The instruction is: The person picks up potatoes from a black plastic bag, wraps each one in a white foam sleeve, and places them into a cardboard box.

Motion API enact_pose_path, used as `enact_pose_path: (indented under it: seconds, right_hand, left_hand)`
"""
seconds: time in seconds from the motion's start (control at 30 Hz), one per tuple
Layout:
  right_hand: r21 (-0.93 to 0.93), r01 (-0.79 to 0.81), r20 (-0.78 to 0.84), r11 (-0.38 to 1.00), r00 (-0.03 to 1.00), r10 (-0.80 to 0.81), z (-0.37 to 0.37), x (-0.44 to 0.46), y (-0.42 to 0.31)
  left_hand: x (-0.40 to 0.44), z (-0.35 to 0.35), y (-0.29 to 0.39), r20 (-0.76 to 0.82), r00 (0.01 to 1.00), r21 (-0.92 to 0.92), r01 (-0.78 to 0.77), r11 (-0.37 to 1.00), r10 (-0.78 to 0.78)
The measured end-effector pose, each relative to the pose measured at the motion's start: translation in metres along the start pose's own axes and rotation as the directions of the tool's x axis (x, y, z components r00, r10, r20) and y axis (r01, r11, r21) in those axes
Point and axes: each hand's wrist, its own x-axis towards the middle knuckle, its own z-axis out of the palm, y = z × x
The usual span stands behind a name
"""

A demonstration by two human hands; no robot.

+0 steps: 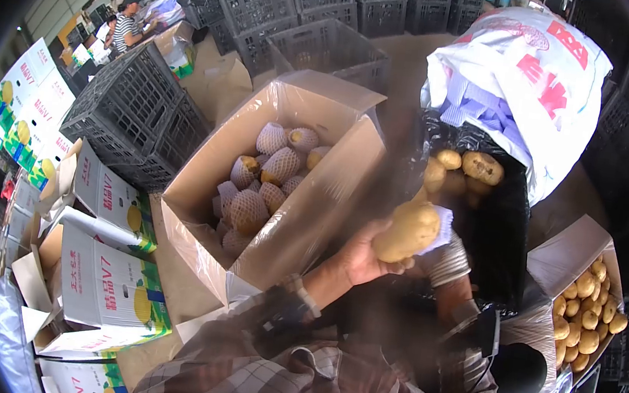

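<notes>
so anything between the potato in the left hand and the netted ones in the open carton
Yes, the near side wall of the carton stands between the potato in the left hand and the netted potatoes inside. The top is open, and nothing visible blocks the way over that wall.

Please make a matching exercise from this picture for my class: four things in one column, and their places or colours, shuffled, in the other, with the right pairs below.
Things
1. Biggest-looking potato
2. Net-wrapped potatoes
3. Small, bare potatoes
4. White sack

Places or colours
A. In the open carton at the picture's far right
B. Printed in red
C. In the large open box left of the hands
D. Held in the left hand

Right pairs: 1-D, 2-C, 3-A, 4-B
</notes>
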Motion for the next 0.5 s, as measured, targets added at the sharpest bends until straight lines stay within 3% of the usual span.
enact_pose_path:
  seconds: [0.03, 0.1, 0.13, 0.17, 0.2, 0.23, 0.27, 0.3, 0.33, 0.37, 0.4, 0.43, 0.47, 0.5]
  right_hand:
    - [0.068, 0.003, -0.031, 0.998, 1.0, -0.001, -0.002, 0.008, -0.004]
    - [0.017, 0.115, 0.109, 0.993, 0.987, -0.116, 0.065, -0.011, -0.031]
    - [-0.429, 0.364, 0.081, 0.827, 0.927, -0.366, 0.081, -0.018, -0.024]
    - [-0.871, 0.426, 0.309, 0.244, 0.863, -0.4, 0.092, -0.025, -0.02]
    - [-0.874, 0.486, 0.438, -0.003, 0.785, -0.439, 0.105, -0.022, 0.001]
    - [-0.849, 0.492, 0.521, -0.193, 0.718, -0.461, 0.128, -0.027, 0.016]
    - [-0.807, 0.571, 0.57, -0.153, 0.685, -0.453, 0.129, -0.025, 0.038]
    - [-0.804, 0.594, 0.522, 0.027, 0.727, -0.446, 0.138, -0.028, 0.048]
    - [-0.805, 0.59, 0.544, 0.054, 0.772, -0.328, 0.144, -0.025, 0.049]
    - [-0.824, 0.542, 0.537, 0.165, 0.84, -0.08, 0.144, -0.018, 0.043]
    - [-0.805, 0.582, 0.572, 0.119, 0.813, -0.104, 0.114, 0.002, 0.033]
    - [-0.772, 0.632, 0.624, 0.066, 0.773, -0.113, 0.085, 0.025, 0.017]
    - [-0.901, 0.416, 0.415, 0.121, 0.909, -0.042, 0.063, 0.041, -0.009]
    - [-0.97, 0.218, 0.213, 0.111, 0.976, -0.053, 0.03, 0.056, -0.034]
  left_hand:
    - [-0.009, -0.004, 0.003, -0.113, 0.993, 0.005, -0.025, 1.0, 0.026]
    - [-0.019, -0.009, 0.012, -0.29, 0.937, 0.188, -0.142, 0.972, 0.193]
    - [-0.017, -0.005, 0.017, -0.349, 0.86, 0.475, -0.181, 0.861, 0.374]
    - [-0.016, 0.003, 0.023, -0.326, 0.772, 0.723, -0.168, 0.67, 0.546]
    - [-0.018, 0.008, 0.032, -0.182, 0.738, 0.889, -0.159, 0.429, 0.65]
    - [-0.022, 0.011, 0.044, -0.119, 0.696, 0.991, 0.129, 0.04, 0.709]
    - [-0.028, -0.01, 0.05, 0.204, 0.66, 0.974, -0.063, -0.217, 0.723]
    - [-0.033, -0.012, 0.057, 0.213, 0.628, 0.967, -0.025, -0.254, 0.748]
    - [-0.044, -0.016, 0.075, 0.157, 0.594, 0.975, 0.032, -0.219, 0.789]
    - [-0.06, -0.024, 0.098, 0.073, 0.542, 0.985, 0.094, -0.147, 0.837]
    - [-0.079, -0.036, 0.135, -0.033, 0.493, 0.987, 0.153, -0.05, 0.87]
    - [-0.101, -0.048, 0.17, -0.07, 0.449, 0.972, 0.233, -0.041, 0.891]
    - [-0.126, -0.061, 0.208, -0.078, 0.429, 0.918, 0.382, -0.102, 0.9]
    - [-0.146, -0.065, 0.237, -0.089, 0.434, 0.792, 0.577, -0.2, 0.897]
